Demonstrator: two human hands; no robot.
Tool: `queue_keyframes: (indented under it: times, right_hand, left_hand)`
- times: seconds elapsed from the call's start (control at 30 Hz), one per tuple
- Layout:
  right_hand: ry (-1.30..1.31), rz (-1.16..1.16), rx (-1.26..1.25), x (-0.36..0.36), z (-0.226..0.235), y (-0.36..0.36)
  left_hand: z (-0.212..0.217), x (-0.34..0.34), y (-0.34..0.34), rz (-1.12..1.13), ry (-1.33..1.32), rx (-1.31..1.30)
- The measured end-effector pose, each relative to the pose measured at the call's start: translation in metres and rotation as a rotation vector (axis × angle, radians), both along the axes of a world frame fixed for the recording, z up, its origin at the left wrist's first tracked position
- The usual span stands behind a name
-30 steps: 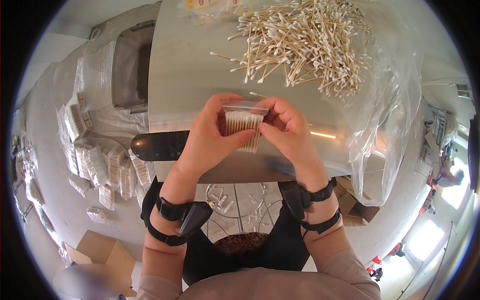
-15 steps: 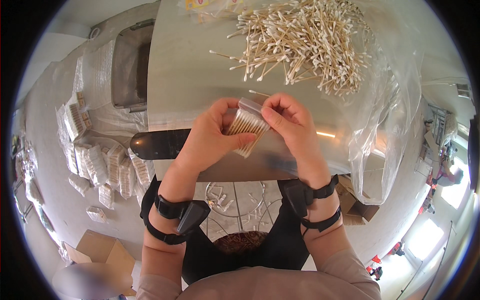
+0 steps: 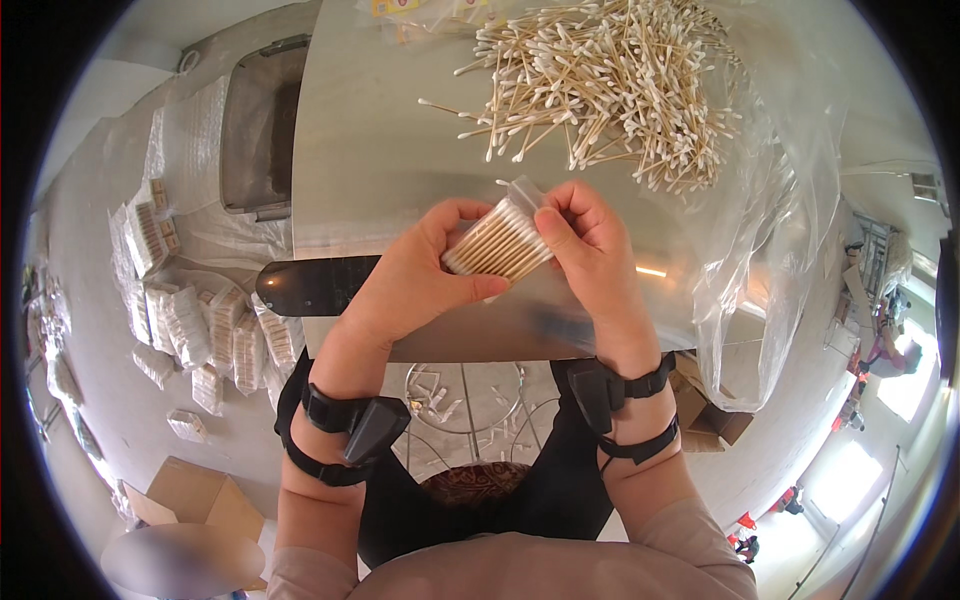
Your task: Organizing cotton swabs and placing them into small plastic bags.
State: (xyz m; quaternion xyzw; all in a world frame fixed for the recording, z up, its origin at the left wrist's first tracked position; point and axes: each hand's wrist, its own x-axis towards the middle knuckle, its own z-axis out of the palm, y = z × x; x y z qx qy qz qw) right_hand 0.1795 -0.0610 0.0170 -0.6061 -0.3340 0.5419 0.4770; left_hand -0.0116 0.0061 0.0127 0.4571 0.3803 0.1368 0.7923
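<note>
Between my hands, above the near part of the metal table (image 3: 400, 190), is a clear bag of cotton swabs (image 3: 500, 240), the swabs lying side by side in a tilted row. My left hand (image 3: 425, 260) grips the bag's lower left part, thumb across the front and fingers behind. With thumb and fingertips my right hand (image 3: 585, 235) pinches the bag's upper right edge, close to its clear top strip. Farther off, a large heap of loose cotton swabs (image 3: 610, 85) covers the table's far right part. One stray swab lies partly hidden behind the bag.
Thin clear plastic sheeting (image 3: 775, 230) drapes over the table's right edge. A black rounded object (image 3: 310, 287) juts out at the left edge, near a grey bin (image 3: 262, 130). Packed swab bundles (image 3: 215, 330) lie on the floor at left. Open cardboard boxes (image 3: 195, 495) stand lower left and right.
The bag has turned so its row of swabs lies flatter and faces up more fully. My right hand has shifted slightly along its top edge; my left hand keeps its grip.
</note>
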Motion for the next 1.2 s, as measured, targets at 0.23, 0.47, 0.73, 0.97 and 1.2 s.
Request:
queue_keyframes:
  times: [0.23, 0.47, 0.73, 0.97, 1.2]
  right_hand:
    - [-0.111, 0.086, 0.054, 0.006, -0.003, -0.003]
    - [0.051, -0.043, 0.095, 0.004, 0.000, -0.002]
    - [-0.084, 0.003, 0.075, 0.006, 0.003, -0.003]
    - [-0.015, -0.051, 0.111, 0.002, 0.002, -0.005]
    - [0.062, -0.040, -0.005, 0.005, 0.009, -0.001]
  left_hand:
    - [-0.004, -0.001, -0.002, 0.030, -0.110, -0.071]
    - [-0.002, 0.001, 0.000, 0.105, -0.202, -0.178]
    - [0.001, 0.001, 0.002, 0.136, -0.219, -0.141]
    - [0.001, 0.001, 0.002, 0.175, -0.215, -0.170]
    - [-0.003, 0.001, -0.001, 0.074, -0.183, -0.091]
